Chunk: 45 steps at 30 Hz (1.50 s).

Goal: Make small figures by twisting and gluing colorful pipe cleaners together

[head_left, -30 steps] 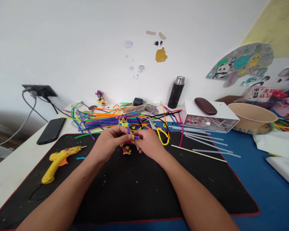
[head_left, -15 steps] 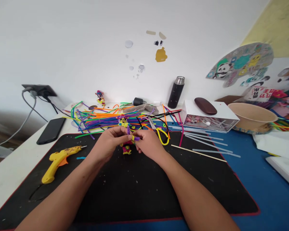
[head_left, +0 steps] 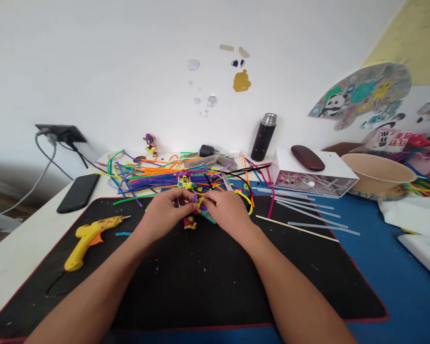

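Both of my hands meet over the far middle of a black work mat (head_left: 200,286). My left hand (head_left: 165,212) and my right hand (head_left: 225,210) each pinch a small purple and yellow pipe-cleaner piece (head_left: 198,203) held between their fingertips. Just below them on the mat stands a small red and yellow pipe-cleaner figure (head_left: 189,222). A second little figure (head_left: 185,180) stands behind the hands, against a heap of colourful pipe cleaners (head_left: 157,174). Yellow-handled scissors (head_left: 241,193) lie right beside my right hand.
A yellow glue gun (head_left: 88,236) lies at the mat's left, a black phone (head_left: 78,192) beyond it. Clear glue sticks (head_left: 308,210) and a thin wooden stick (head_left: 297,228) lie to the right. Behind are a black flask (head_left: 263,137), a white box (head_left: 313,174) and a tan bowl (head_left: 378,174).
My hands have closed in a little and shifted slightly away from me while turning the small piece; the view has drifted slightly. Nothing else on the table moved.
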Each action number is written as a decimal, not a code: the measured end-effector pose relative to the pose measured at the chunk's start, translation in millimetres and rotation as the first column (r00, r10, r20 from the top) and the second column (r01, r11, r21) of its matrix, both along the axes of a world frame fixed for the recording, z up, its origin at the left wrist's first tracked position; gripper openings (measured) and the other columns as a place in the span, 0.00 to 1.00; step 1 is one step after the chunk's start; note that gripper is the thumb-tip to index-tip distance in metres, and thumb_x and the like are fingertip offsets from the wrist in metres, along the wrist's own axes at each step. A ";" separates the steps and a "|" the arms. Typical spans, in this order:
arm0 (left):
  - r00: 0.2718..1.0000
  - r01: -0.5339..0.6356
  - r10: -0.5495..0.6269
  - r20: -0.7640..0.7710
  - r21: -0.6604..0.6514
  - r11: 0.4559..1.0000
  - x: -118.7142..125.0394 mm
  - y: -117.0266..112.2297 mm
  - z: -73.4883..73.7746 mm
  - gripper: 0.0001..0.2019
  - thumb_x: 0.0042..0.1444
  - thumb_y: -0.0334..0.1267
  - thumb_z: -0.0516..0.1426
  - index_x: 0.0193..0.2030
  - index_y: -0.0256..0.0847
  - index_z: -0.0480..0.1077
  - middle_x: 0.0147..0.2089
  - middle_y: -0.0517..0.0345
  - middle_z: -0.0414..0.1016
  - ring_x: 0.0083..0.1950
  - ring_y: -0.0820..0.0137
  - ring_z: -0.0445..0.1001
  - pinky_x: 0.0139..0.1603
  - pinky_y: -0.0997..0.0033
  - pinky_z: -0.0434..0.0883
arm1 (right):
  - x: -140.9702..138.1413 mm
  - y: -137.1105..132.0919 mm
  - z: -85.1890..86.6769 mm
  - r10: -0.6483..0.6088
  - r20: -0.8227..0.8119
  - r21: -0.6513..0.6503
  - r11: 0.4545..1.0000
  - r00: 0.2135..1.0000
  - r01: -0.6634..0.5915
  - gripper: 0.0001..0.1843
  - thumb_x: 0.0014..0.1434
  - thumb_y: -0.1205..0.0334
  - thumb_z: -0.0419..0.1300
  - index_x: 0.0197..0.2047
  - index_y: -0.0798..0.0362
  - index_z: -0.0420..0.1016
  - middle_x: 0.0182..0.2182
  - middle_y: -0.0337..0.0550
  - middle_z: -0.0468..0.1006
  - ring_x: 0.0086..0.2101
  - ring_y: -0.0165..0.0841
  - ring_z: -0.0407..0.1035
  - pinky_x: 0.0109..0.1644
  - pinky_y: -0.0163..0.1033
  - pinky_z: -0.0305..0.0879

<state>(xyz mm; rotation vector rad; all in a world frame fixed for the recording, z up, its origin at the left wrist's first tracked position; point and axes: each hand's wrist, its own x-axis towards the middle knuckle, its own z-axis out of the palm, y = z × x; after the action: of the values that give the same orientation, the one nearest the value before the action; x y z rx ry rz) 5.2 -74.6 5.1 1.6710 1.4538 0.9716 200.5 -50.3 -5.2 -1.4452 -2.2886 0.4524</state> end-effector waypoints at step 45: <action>0.872 -0.131 0.152 0.465 -0.078 0.988 -2.2 12.4 -14.2 0.16 0.42 0.43 0.73 0.32 0.40 0.75 0.30 0.60 0.77 0.30 0.69 0.73 0.32 0.71 0.69 | -15.6 -18.6 1.5 0.060 -0.313 -0.147 0.983 0.948 -0.111 0.16 0.73 0.57 0.56 0.36 0.50 0.81 0.25 0.38 0.81 0.23 0.29 0.72 0.32 0.34 0.57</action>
<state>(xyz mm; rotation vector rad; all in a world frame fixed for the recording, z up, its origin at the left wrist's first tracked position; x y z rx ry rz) 3.0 -62.2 -9.1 1.1918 1.2621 1.3108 184.9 -68.9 -3.6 -1.2464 -2.1069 0.8473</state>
